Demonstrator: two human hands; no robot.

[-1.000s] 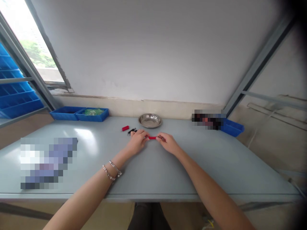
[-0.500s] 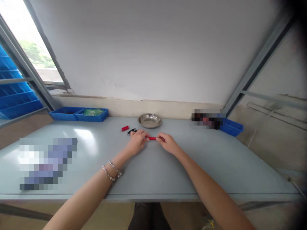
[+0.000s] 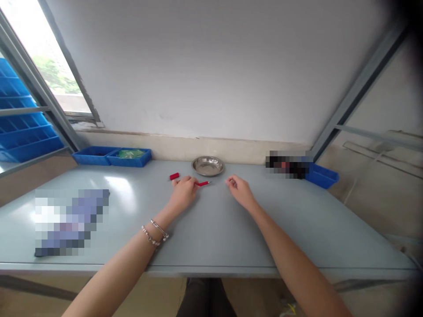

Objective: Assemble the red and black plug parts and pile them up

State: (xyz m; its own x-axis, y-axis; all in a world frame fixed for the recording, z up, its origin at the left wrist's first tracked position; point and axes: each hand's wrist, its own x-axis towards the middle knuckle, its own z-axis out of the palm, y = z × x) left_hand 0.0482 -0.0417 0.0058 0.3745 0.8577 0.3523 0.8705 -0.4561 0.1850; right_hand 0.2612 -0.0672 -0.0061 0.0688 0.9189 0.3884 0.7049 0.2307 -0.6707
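pinching a small red stick (image 3: 203, 183) by one end, the left hand (image 3: 183, 192) rests on the grey counter (image 3: 211, 237). the stick's thin metal tip pokes out to the right, low over the surface and just in front of the steel dish (image 3: 208, 166). the right hand (image 3: 239, 189) sits near it, loosely curled and holding nothing, with a gap between it and the tip. a short red cap (image 3: 174, 176) lies loose just beyond the left hand, a little to its left. from where i stand the grip looks slight, fingertips on one end only, so the stick could pivot or slip and roll off across the smooth counter. the cap is so near the left hand that a small shift of the wrist might knock it away toward the blue trays (image 3: 112, 157). the pointed tip faces the right hand, and a careless reach could catch a finger on it. whether anything small lies under the left palm i cannot tell.
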